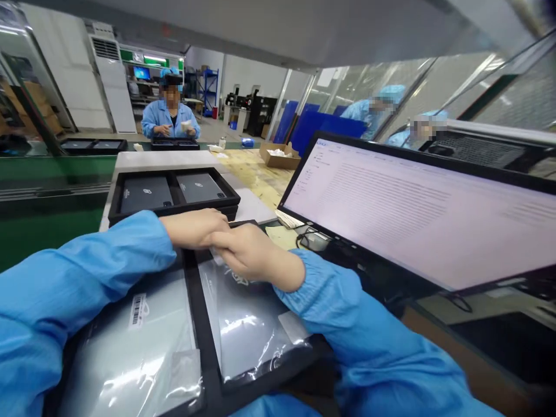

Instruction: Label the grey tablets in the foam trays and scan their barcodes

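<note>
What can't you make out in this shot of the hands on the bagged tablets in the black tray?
Head view only:
- Fingertips of the left hand and right hand: overlapped, so the grip is unclear.
- Top edge of the right bagged tablet: covered by the hands.
- Barcode label on the left bagged tablet: too small to read.
- Monitor text: blurred.
- Near tray front: cut off by sleeves and the frame edge.

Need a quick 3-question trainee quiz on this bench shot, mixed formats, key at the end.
1. True or false: both hands meet over the far end of the right-hand bagged tablet.
2. How many tablets lie in the far tray? A) one B) two C) four
3. Fill in: the barcode label sits on the ____ bagged tablet in the near tray.

Key: 1 true; 2 B; 3 left
</note>
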Motion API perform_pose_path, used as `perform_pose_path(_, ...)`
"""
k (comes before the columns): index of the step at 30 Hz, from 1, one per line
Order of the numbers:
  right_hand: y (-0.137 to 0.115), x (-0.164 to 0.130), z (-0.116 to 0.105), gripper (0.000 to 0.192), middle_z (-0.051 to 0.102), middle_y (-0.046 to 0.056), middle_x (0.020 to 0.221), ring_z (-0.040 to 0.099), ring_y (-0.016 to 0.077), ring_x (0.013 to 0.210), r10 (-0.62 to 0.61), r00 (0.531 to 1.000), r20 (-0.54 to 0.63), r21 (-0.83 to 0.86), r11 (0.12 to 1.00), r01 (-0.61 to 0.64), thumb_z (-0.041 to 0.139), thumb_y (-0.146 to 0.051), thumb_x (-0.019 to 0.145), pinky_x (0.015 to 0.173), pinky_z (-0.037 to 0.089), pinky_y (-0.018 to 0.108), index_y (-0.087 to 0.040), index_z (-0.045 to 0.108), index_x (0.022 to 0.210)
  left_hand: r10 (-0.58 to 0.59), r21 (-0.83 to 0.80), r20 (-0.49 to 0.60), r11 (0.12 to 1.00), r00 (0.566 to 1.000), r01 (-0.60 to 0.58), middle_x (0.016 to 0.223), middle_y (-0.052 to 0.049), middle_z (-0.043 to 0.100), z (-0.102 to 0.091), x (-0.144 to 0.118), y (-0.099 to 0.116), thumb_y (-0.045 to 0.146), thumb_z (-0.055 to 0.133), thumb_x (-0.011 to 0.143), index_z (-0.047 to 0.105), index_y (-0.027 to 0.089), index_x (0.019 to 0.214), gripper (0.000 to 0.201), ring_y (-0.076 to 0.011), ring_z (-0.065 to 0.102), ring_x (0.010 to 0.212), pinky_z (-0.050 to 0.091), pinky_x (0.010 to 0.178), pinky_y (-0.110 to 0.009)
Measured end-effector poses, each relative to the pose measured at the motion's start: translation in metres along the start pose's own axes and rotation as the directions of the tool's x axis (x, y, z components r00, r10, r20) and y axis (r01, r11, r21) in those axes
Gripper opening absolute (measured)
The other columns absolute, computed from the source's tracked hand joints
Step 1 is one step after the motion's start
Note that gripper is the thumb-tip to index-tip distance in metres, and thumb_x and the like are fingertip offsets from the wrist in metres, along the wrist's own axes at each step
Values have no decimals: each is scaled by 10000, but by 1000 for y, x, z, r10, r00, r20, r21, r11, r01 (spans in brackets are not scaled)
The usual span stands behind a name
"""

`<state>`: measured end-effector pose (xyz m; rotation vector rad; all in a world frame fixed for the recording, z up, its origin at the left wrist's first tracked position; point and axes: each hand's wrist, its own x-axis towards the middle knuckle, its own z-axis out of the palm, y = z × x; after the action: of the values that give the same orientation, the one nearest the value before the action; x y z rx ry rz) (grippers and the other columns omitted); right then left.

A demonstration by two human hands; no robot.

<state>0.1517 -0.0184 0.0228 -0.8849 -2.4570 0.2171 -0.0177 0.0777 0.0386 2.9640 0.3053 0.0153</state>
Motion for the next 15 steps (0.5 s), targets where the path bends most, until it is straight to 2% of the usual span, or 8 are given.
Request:
perform_pose_path(2,10,-6,6,194,715,28,804,631,164,735,123,991,48,104,986,-127,532,-249,1014,729,449,278,-178,708,971,48,-48,-67,998,997,-51,1076,-69,740,12,-1,-5,130,620,891,710,161,909,97,-213,628,1082,375,1121,-385)
perform_pose_path(4,15,-10,7,230,674,18,733,602,159,704,197,975,106,148,966,-212,580,-333,1013,706,427,277,-172,684,886,60,-85,-179,993,982,-77,1155,-86,719,23,-3,-9,125,582,916,696,171,972,135,-239,588,1192,303,1181,-469)
perform_pose_path(6,16,-10,8,294,631,6,677,578,153,669,272,946,176,187,934,-304,596,-389,1009,681,415,274,-178,645,810,58,-96,-285,991,957,-89,1218,-93,699,30,-4,-13,148,550,947,691,179,965,145,-261,534,1272,282,1185,-499)
perform_pose_path(8,19,-9,11,388,602,-1,626,561,141,602,358,888,289,288,852,-437,576,-447,1011,627,418,263,-187,580,724,27,-83,-364,995,931,-61,1303,-109,665,32,-3,-16,200,559,960,692,175,966,136,-286,492,1321,301,1168,-488)
perform_pose_path(10,22,-8,16,478,578,-3,575,536,132,529,447,821,355,385,731,-564,572,-536,993,549,411,251,-195,539,660,-86,-78,-426,995,901,58,1322,-141,646,28,-3,-19,282,623,937,691,157,1041,176,-300,514,1279,362,1109,-444)
perform_pose_path(12,26,-8,21,550,537,-7,519,494,124,462,523,781,341,454,636,-624,597,-639,941,473,375,242,-196,550,618,-273,-128,-391,962,879,242,1167,-138,691,21,-5,-24,362,682,891,694,139,1060,280,-275,594,1087,436,949,-368)
perform_pose_path(14,28,-9,24,596,506,-11,484,450,112,416,574,759,306,509,575,-640,619,-707,888,425,337,237,-192,571,590,-402,-215,-225,909,887,358,931,-75,710,16,-7,-28,406,700,856,721,157,974,276,-213,608,843,423,772,-307)
perform_pose_path(15,28,-9,26,613,500,-10,475,435,108,402,590,751,298,533,550,-643,618,-726,873,411,325,237,-192,570,576,-422,-265,-124,886,898,380,840,-44,702,15,-9,-29,408,699,846,733,172,917,249,-184,592,755,402,714,-289)
